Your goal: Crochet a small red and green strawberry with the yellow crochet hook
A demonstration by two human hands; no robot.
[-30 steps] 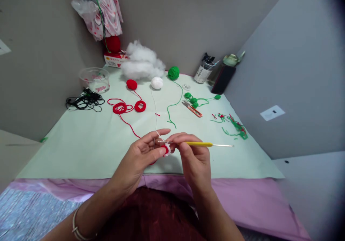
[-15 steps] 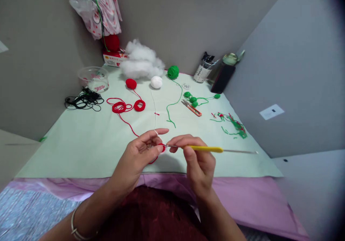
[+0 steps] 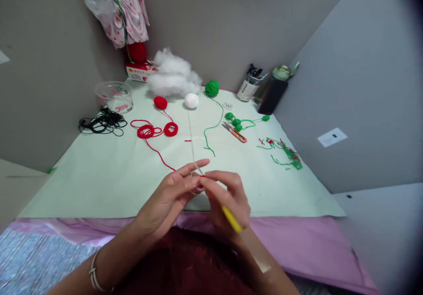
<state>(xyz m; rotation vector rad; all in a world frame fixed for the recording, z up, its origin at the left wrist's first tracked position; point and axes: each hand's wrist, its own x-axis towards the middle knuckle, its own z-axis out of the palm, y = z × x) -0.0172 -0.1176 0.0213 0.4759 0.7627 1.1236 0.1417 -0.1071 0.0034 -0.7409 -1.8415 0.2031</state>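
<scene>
A small red-and-white crochet piece (image 3: pixel 200 186) is pinched in my left hand (image 3: pixel 173 191), partly hidden by the fingers. White yarn (image 3: pixel 192 141) runs from a white yarn ball (image 3: pixel 191 101) over the raised left index finger, and a red strand (image 3: pixel 161 157) also leads to this hand. My right hand (image 3: pixel 229 196) is closed round a crochet hook, its yellow handle (image 3: pixel 231 219) slanting down toward the wrist. Its fingertips meet the left ones at the piece, and the hook's tip is hidden there.
Red coils (image 3: pixel 146 131), a red ball (image 3: pixel 160 103), black cord (image 3: pixel 105 121) and a clear tub (image 3: pixel 114 97) lie left. Behind is white stuffing (image 3: pixel 174 75). To the right are a green ball (image 3: pixel 212 88), orange snips (image 3: pixel 235 133), green pieces (image 3: pixel 235 122), thread scraps (image 3: pixel 287 154) and a phone (image 3: pixel 273 96).
My right hand has turned and moved in toward the left fingers. The hook has swung from lying level to the right to pointing down toward my wrist. A short red thread scrap shifted slightly left.
</scene>
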